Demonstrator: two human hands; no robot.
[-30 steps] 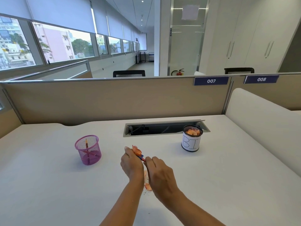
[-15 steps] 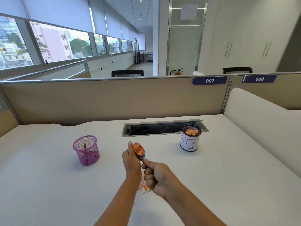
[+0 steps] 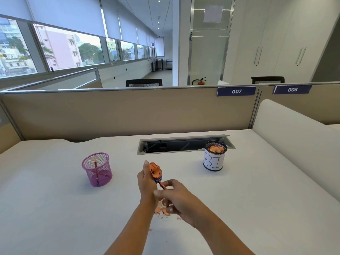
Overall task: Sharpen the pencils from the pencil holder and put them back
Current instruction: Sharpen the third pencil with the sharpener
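Observation:
My left hand (image 3: pixel 147 183) grips a small blue sharpener (image 3: pixel 157 179) above the middle of the white desk (image 3: pixel 55 208). An orange curl of shaving (image 3: pixel 155 169) fans out of it. My right hand (image 3: pixel 176 197) pinches the red pencil (image 3: pixel 163 185), whose tip is inside the sharpener; most of the pencil is hidden by the fingers. A pink mesh pencil holder (image 3: pixel 97 169) stands to the left with at least one pencil (image 3: pixel 95 163) upright in it.
A black mesh cup (image 3: pixel 214 155) wrapped in white paper, holding orange shavings, stands at the right. Loose shavings (image 3: pixel 162 211) lie on the desk under my hands. An open cable tray (image 3: pixel 182 144) runs along the back. A beige partition (image 3: pixel 128 111) borders the desk.
My right hand has turned on the pencil, going from a curled fist to fingers spread forward. The shaving curl at the sharpener has grown. The pile on the desk shows more.

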